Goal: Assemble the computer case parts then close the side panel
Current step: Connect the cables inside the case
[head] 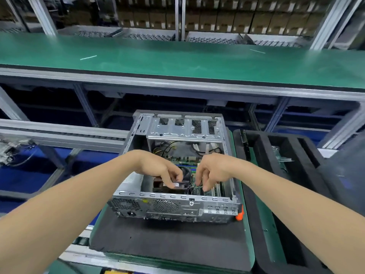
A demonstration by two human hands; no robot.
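Observation:
An open silver computer case [177, 206] lies on its side on a black foam pad [167, 238], rear panel toward me. Inside I see the motherboard [183, 159], a black CPU fan [186, 172] and a metal drive cage [183, 127] at the far end. My left hand [158, 167] reaches in from the left and its fingertips pinch the black fan assembly's near edge. My right hand [213, 169] reaches in from the right, fingers curled down, pinching thin wires [197, 187] beside the fan. No side panel is in view.
The pad sits on a green pallet [247, 224] on the conveyor. A black foam tray [286, 175] with slots stands to the right. A green workbench [177, 56] runs across behind. Cables lie at the far left [11, 153]. An orange latch [239, 214] marks the case's right rear corner.

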